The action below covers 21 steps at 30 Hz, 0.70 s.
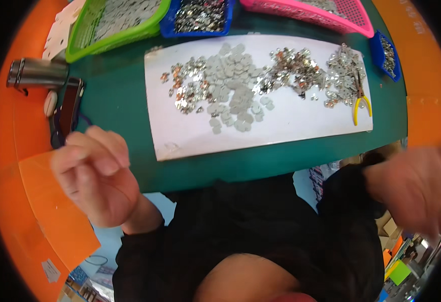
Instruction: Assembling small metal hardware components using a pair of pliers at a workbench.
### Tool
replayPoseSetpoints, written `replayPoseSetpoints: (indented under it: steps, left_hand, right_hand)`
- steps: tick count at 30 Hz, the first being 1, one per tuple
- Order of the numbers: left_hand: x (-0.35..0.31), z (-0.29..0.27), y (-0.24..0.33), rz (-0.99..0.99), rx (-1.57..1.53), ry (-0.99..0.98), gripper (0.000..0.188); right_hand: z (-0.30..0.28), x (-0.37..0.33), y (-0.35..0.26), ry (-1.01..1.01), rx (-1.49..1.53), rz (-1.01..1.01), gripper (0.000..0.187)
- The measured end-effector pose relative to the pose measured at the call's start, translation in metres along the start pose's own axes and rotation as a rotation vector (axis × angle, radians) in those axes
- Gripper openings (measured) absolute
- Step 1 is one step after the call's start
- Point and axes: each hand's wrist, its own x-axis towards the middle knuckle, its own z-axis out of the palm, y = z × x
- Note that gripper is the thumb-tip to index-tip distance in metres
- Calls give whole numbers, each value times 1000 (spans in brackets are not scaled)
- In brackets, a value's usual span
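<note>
My left hand (99, 176) is raised above the left front edge of the table, palm side showing. Its fingers are curled in toward the thumb, and I see nothing held in them. Off to the right, past the table's edge, my right hand (412, 191) is smeared by motion, so its fingers cannot be read. Between and beyond both hands lies a white board (200, 138) bearing loose piles: grey flat discs (233, 68), shiny small metal pieces (296, 68) and silvery round pieces (344, 70). Yellow-handled pliers (361, 106) rest at the board's right end.
Along the back stand a green basket (74, 38), a blue tray (195, 34) and a pink basket (301, 16), with a small blue tray (393, 73) at right. A steel flask (39, 73) and a dark phone-like object (71, 106) lie at left on the green tabletop (112, 90).
</note>
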Motion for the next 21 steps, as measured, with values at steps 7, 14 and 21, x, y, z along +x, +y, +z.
replayPoseSetpoints:
  steps: [7, 14, 21]
  left_hand:
    - [-59, 11, -36, -526, 271, 338, 19]
    - [-22, 38, -72, -268, 1110, -181, 26]
    - [-11, 45, -74, -348, 1159, -183, 15]
  right_hand:
    - [9, -110, -11, -576, -329, 649, 22]
    - [8, -111, 14, -481, -458, 810, 15]
    - [28, -97, 9, -573, -357, 750, 14]
